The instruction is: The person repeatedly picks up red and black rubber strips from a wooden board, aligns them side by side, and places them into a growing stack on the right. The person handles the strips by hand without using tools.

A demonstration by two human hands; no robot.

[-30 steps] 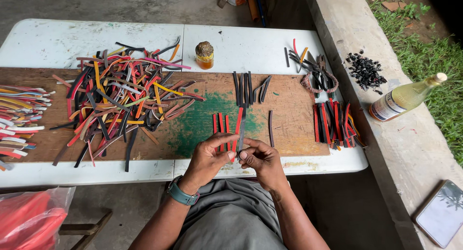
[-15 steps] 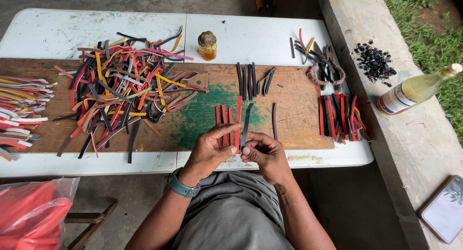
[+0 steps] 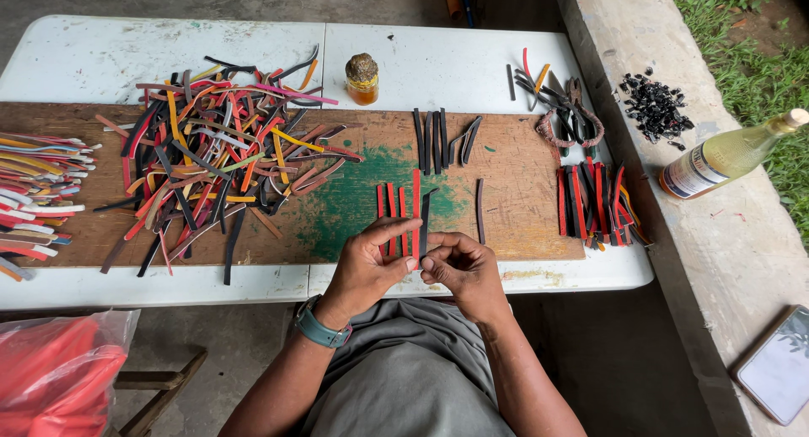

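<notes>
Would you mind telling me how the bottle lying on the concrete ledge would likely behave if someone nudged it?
The bottle lies on its side on the ledge, so it would probably roll rather than slide. It looks like glass, so likely fragile if it dropped. It seems nearly full of pale liquid, hence fairly heavy.
</notes>
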